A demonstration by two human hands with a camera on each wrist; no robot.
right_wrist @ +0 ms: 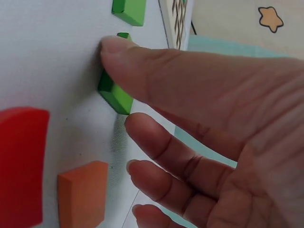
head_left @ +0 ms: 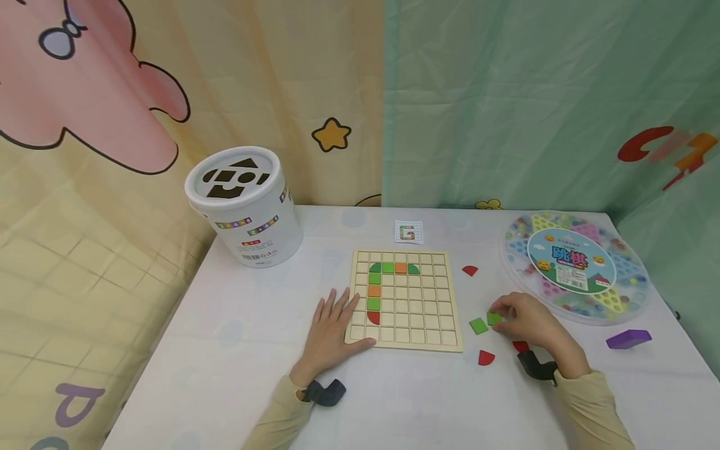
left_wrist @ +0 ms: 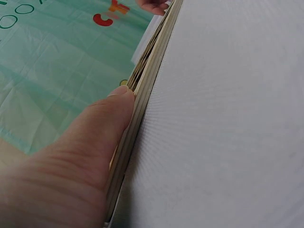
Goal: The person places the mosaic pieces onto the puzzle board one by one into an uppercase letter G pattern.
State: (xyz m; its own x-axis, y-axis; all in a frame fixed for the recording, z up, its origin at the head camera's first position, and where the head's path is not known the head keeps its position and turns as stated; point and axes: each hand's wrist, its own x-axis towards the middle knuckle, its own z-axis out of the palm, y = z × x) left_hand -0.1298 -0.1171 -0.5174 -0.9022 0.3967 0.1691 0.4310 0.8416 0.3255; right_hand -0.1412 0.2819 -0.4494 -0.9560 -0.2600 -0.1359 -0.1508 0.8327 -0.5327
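My left hand rests spread at the lower left of a wooden grid board, its thumb along the near edge. In the left wrist view that thumb lies against the side of the board. To the right of the board, my right hand pinches a green square block at the table top; the right wrist view shows the thumb over it. Another green square block lies just left of it. On the board, green, orange and red pieces form a row and a column.
Red quarter-circle pieces lie around the right hand. An orange block shows in the right wrist view. A pattern card lies behind the board. A white bucket, a round game box and a purple block stand around.
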